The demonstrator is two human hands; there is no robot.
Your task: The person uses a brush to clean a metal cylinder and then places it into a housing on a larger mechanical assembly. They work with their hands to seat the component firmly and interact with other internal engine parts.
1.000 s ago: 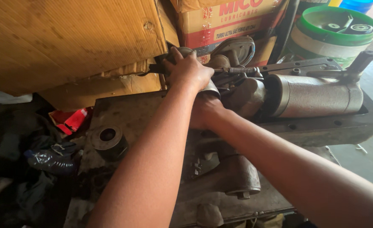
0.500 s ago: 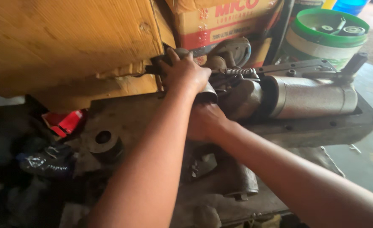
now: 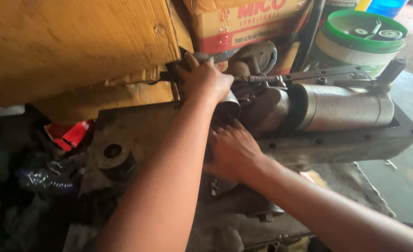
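Workshop floor, dim and oily, stacked wooden boards point(image 3: 71, 46) and a cardboard carton point(image 3: 248, 23) closing off the back. Left hand point(image 3: 205, 80) is clamped over the top of a small metal sleeve point(image 3: 229, 103) at the near end of the assembly, fingers curled down around it. Right hand point(image 3: 232, 151) sits lower, fingers pressed up under the same end — whether it grips anything there I cannot tell, the palm hides it. Both are on the greasy cast housing point(image 3: 267, 109) that runs into a ribbed grey cylinder point(image 3: 342, 108), all bolted to a thick flanged plate point(image 3: 356, 144). Judgement: heavy, rigid, no give anywhere; surfaces look filmed with oil, so likely slick under bare skin. Best hold seems to be the sleeve's rim and the housing's shoulder, not the coil spring point(image 3: 264, 79) above it — thin, likely to snag. Off to my left a round steel collar point(image 3: 114, 156) lies loose; a green-lidded bucket point(image 3: 363, 37) stands behind.
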